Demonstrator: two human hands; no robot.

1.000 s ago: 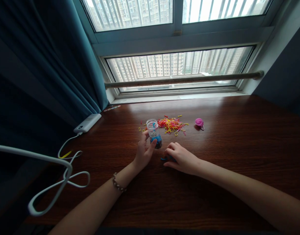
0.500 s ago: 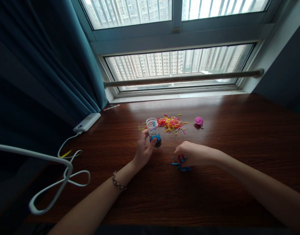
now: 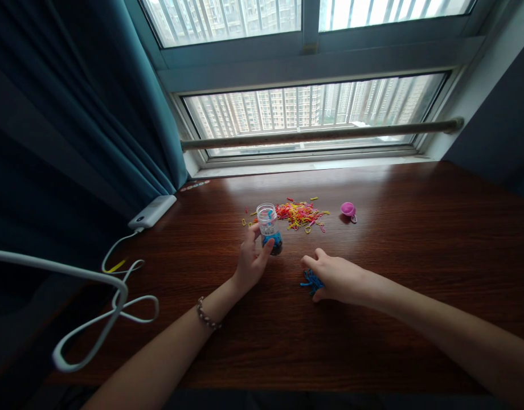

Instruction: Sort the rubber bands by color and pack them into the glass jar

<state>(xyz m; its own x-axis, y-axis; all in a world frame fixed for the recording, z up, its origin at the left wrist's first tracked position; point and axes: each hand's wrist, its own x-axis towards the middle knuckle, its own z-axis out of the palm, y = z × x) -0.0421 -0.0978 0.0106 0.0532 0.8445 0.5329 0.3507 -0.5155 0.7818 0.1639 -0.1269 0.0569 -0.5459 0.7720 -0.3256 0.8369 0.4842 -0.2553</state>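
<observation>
My left hand (image 3: pixel 254 256) is closed around a small clear jar (image 3: pixel 267 219), open at the top and tilted slightly, with blue and dark rubber bands in its lower part. On the table to the right lies a little heap of blue rubber bands (image 3: pixel 311 282). Over that heap is my right hand (image 3: pixel 330 274), its thumb and fingers spread to either side of the bands, and part of the heap is hidden beneath it. Behind the jar lies a loose pile of red, pink, orange and yellow rubber bands (image 3: pixel 300 215).
A pink cap (image 3: pixel 348 210) with a loop lies on the brown table (image 3: pixel 398 228) at the right. To the left, a white power bank (image 3: pixel 152 212) has a white cable (image 3: pixel 112 279) coiled beside it. A curtain (image 3: pixel 129 114) hangs next to the window.
My right hand's bunched fingers have spread apart over the blue rubber bands, which look more gathered together. The left hand keeps hold of the jar in the same place.
</observation>
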